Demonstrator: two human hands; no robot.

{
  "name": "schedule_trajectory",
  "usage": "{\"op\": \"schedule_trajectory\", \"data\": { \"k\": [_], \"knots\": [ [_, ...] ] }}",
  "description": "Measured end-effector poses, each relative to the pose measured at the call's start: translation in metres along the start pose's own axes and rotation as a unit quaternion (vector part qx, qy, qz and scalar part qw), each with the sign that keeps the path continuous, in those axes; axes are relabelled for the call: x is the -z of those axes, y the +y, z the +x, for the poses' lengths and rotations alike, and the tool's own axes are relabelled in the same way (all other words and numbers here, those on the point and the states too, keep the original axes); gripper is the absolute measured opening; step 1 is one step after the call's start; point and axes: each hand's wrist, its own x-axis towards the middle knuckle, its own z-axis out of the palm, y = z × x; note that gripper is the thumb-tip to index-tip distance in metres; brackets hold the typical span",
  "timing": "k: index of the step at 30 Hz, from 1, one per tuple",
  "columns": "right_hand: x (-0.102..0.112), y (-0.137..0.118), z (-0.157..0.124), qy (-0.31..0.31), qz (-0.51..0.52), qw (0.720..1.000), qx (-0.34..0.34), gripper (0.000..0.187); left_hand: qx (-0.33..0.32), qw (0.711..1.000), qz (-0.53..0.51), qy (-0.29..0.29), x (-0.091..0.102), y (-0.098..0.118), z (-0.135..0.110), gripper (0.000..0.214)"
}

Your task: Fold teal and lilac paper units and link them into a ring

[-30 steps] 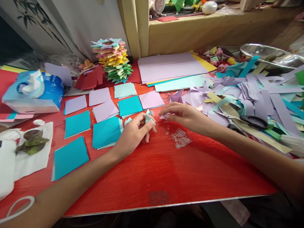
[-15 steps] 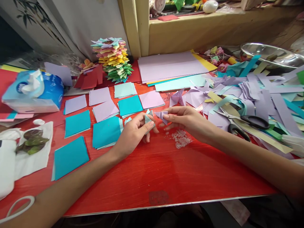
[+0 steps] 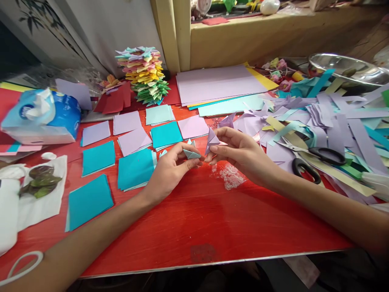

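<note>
- Left hand (image 3: pixel 172 168) pinches a folded pale-teal paper piece (image 3: pixel 191 153) between thumb and fingers, above the red table (image 3: pixel 194 219).
- Right hand (image 3: pixel 240 152) grips a folded lilac paper piece (image 3: pixel 212 139), just beside it.

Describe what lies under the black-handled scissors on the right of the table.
The scissors rest on a heap of lilac, teal and yellow paper strips. The red table under that heap, and anything buried in it, is hidden.

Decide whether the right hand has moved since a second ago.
Yes: the right hand has lifted a lilac folded piece up off the red table, beside the clear scrap.
</note>
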Motion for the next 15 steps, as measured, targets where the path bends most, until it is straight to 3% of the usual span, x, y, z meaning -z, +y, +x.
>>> {"op": "schedule_trajectory", "data": {
  "k": [7,15],
  "knots": [
    [-0.0012,0.0012,-0.0018,-0.052,-0.096,0.993,0.038,0.008,0.004,1.000,-0.001,-0.002,0.0005,-0.0006,-0.0011,0.014],
    [0.0020,0.0020,-0.0037,0.018,-0.300,0.945,0.132,0.009,0.002,1.000,-0.017,-0.009,-0.0002,0.0010,-0.0019,0.013]
  ]
}}
